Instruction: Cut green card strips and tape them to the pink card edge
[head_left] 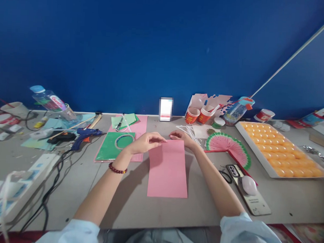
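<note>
A sheet of pink paper [168,172] lies upright in front of me, its near edge towards the table's front. At its far left corner my left hand [145,143] is closed, thumb and fingers pinching the far edge. My right hand [183,138] is at the far right corner with bent fingers closed at the edge; the paper hides part of this hand. A dark red bead bracelet [117,168] circles my left wrist. Left of the paper, a green paper pack [107,147] lies under a roll of clear tape [117,141].
Left are a blue glue gun [85,134], a power strip [22,187] with cables and a plastic bottle [51,100]. Right are paper cups [192,115], a pink-and-green paper fan [230,146], a phone [251,197] with a white mouse [249,185], and a tray of orange balls [320,175].
</note>
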`<state>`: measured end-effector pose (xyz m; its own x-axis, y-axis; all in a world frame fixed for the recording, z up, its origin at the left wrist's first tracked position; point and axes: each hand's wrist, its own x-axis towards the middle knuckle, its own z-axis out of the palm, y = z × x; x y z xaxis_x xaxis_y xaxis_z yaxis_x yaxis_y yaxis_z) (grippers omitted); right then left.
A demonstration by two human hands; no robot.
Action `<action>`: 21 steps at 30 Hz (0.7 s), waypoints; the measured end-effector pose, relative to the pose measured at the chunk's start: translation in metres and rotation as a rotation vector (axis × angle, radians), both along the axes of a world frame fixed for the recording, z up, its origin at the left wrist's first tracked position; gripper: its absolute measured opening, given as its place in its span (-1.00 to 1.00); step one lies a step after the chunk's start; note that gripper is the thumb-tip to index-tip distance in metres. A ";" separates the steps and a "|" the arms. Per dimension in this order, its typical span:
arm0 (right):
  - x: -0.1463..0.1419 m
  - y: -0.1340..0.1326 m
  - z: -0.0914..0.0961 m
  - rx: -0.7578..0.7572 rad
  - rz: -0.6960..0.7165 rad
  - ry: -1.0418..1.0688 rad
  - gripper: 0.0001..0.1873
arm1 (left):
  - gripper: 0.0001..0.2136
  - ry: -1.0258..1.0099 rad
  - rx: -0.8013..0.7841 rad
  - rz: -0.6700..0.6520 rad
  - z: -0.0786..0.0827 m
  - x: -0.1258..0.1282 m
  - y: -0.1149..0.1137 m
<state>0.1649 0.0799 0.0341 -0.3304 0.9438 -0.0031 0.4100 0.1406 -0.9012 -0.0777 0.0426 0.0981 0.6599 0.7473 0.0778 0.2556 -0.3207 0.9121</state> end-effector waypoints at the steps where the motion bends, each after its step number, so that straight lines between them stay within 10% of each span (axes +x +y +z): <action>1: -0.002 -0.003 0.005 -0.060 0.083 0.047 -0.61 | -0.78 -0.036 -0.031 -0.017 0.003 -0.002 -0.001; 7: -0.023 -0.020 0.023 -0.292 0.419 0.399 -0.46 | -0.81 -0.315 -0.214 0.026 -0.001 -0.006 0.001; 21: -0.007 -0.023 0.052 -0.234 0.179 0.558 -0.40 | -0.62 -0.455 -0.318 0.239 0.016 -0.045 0.012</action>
<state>0.1577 0.0567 0.0857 -0.4951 0.8687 0.0152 -0.1420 -0.0636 -0.9878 -0.1230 0.0547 0.1138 0.4235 0.9038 0.0617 -0.1517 0.0037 0.9884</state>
